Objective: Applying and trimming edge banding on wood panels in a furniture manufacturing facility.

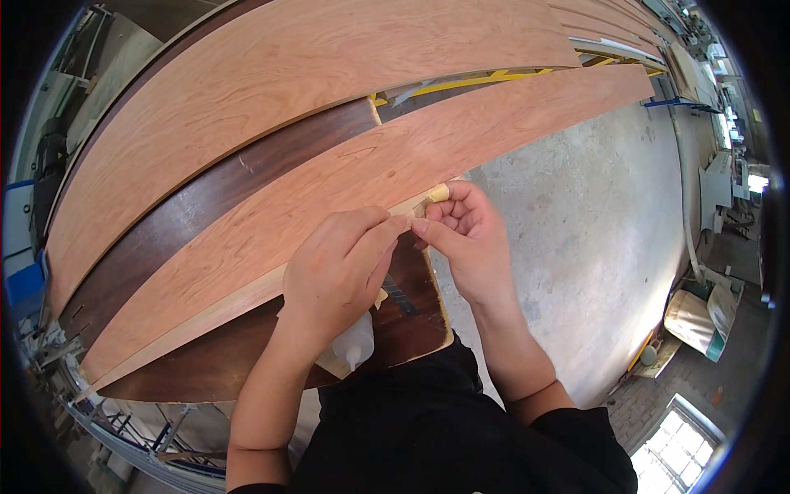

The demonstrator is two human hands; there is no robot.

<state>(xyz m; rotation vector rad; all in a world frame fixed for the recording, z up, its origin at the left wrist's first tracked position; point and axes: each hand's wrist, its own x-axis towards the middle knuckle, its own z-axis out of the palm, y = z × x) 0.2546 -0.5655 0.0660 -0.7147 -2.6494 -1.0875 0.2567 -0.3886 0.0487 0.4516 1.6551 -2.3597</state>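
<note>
My left hand (pixel 333 259) is closed in a pinch over a pale wood strip (pixel 239 306), which runs along the near edge of a long reddish wood panel (pixel 354 165). My right hand (pixel 473 235) meets it, thumb and fingers pinched close to the left fingertips. What lies between the fingers is too small and hidden to name. A yellowish wrap or bit of tape (pixel 439 193) shows at the right index fingertip. Under my left wrist, a whitish bottle with a pointed nozzle (pixel 356 342) is partly covered.
The panel rests on a dark brown tabletop (pixel 206 354). Beyond it lies a second, wider wood panel (pixel 271 74). Yellow frame bars (pixel 469 81) show between the panels. Grey concrete floor (pixel 576 239) spreads to the right, with a bin-like container (pixel 699 317) farther off.
</note>
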